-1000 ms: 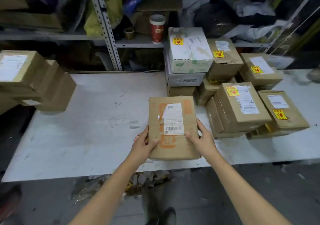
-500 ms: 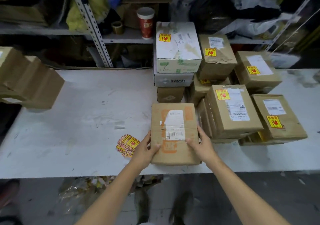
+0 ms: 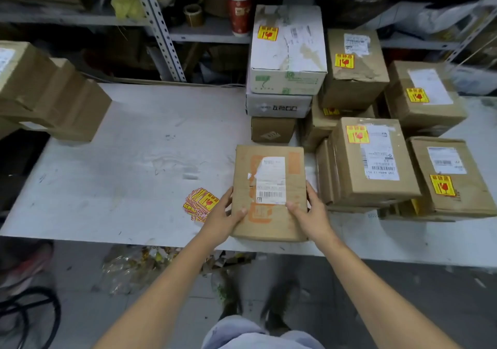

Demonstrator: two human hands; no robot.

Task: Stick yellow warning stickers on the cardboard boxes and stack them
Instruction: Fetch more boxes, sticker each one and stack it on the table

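A flat cardboard box (image 3: 269, 222) with a white shipping label and orange print lies near the front edge of the white table (image 3: 134, 173). My left hand (image 3: 223, 217) grips its left side with the thumb on top. My right hand (image 3: 312, 214) grips its right side the same way. This box carries no yellow sticker. A fanned pile of yellow warning stickers (image 3: 200, 204) lies on the table just left of my left hand. To the right stands a stack of stickered boxes (image 3: 373, 165), each showing a yellow label.
Unstickered cardboard boxes (image 3: 48, 95) are piled at the table's left end. Metal shelving behind holds a red paper cup (image 3: 238, 7) and a tape roll (image 3: 193, 15). Scraps of litter (image 3: 129, 265) lie on the floor below the table's front edge.
The box has come down and toward the table's front edge, still held by both hands. The sticker pile has come into view beside my left hand.
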